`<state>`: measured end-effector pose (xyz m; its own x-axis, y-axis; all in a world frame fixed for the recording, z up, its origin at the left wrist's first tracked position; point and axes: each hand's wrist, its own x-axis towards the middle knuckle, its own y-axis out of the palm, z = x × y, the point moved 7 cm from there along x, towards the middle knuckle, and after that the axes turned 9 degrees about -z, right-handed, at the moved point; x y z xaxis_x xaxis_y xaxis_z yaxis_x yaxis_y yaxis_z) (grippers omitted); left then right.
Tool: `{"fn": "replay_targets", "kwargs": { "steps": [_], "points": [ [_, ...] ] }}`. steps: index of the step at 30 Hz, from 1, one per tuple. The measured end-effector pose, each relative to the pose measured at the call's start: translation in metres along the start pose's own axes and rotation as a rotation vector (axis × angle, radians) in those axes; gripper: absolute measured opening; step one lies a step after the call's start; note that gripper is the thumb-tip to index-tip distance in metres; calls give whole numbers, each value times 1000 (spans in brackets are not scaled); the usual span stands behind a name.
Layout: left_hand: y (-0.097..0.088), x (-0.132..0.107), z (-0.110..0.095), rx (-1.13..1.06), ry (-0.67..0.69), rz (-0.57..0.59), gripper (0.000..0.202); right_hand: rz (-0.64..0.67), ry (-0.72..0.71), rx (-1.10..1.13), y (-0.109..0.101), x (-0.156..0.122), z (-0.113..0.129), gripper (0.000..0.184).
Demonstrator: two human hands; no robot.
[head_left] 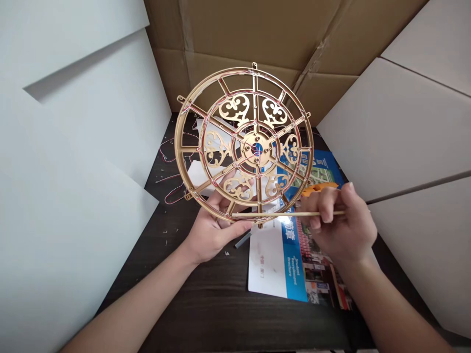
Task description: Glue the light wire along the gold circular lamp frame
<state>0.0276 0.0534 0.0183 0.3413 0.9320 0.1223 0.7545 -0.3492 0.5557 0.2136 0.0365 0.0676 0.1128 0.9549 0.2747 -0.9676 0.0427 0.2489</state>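
My left hand [215, 225] grips the lower rim of a round gold frame [244, 148], thumb in front and fingers behind it. The frame is tilted up toward me, with spokes, scroll ornaments and a hub; thin red and white wires run along its channels. In my right hand [342, 223] is a thin wooden stick [279, 214], pinched by the fingers and pointing left. The stick's tip lies at the frame's lower rim, near my left thumb; whether it touches cannot be told. Something orange [320, 189] shows behind my right hand, partly hidden.
A brochure [268, 274] lies on the dark table [206, 304] under the frame. White boxes [202, 176] and loose red-white wires [172, 196] are behind it. White panels stand left and right, and a cardboard wall [235, 29] closes the back. White scraps lie about.
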Motion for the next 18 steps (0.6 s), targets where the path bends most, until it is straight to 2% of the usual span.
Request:
{"fn": "replay_targets", "kwargs": {
  "steps": [4,8,18],
  "points": [
    [1,-1,4,-66,-77,-17,98,45,29,45,1,2,-3,57],
    [2,-2,2,-47,-85,-46,100,89,55,72,3,2,-3,57],
    [6,0,0,-98,-73,-4,101,270,128,198,16,-7,5,64]
  ]
}}
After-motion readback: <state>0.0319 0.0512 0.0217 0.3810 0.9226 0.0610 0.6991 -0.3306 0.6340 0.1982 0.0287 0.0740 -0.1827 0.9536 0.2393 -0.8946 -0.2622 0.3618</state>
